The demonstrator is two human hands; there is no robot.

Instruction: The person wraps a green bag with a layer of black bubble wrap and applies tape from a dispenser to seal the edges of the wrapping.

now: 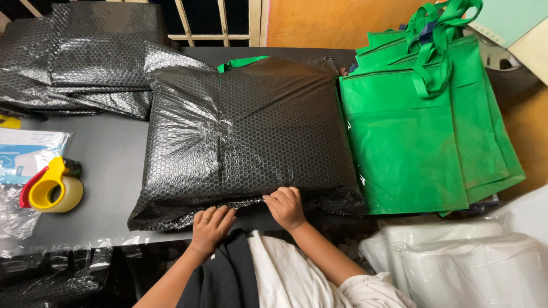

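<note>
A large parcel wrapped in black bubble wrap (251, 131) lies on the dark table (108, 165), with a strip of clear tape across its left part. My left hand (210, 226) rests on the parcel's near edge, fingers bent and pressing the wrap down. My right hand (286, 206) presses the same near edge a little to the right, its fingers curled over the fold. A bit of green fabric (240, 61) peeks out at the parcel's far edge.
A stack of green fabric bags (416, 137) lies right of the parcel. Folded black bubble wrap (85, 57) is piled at the far left. A yellow and red tape dispenser (52, 185) sits at the left. White plastic-wrapped bundles (468, 262) lie at the lower right.
</note>
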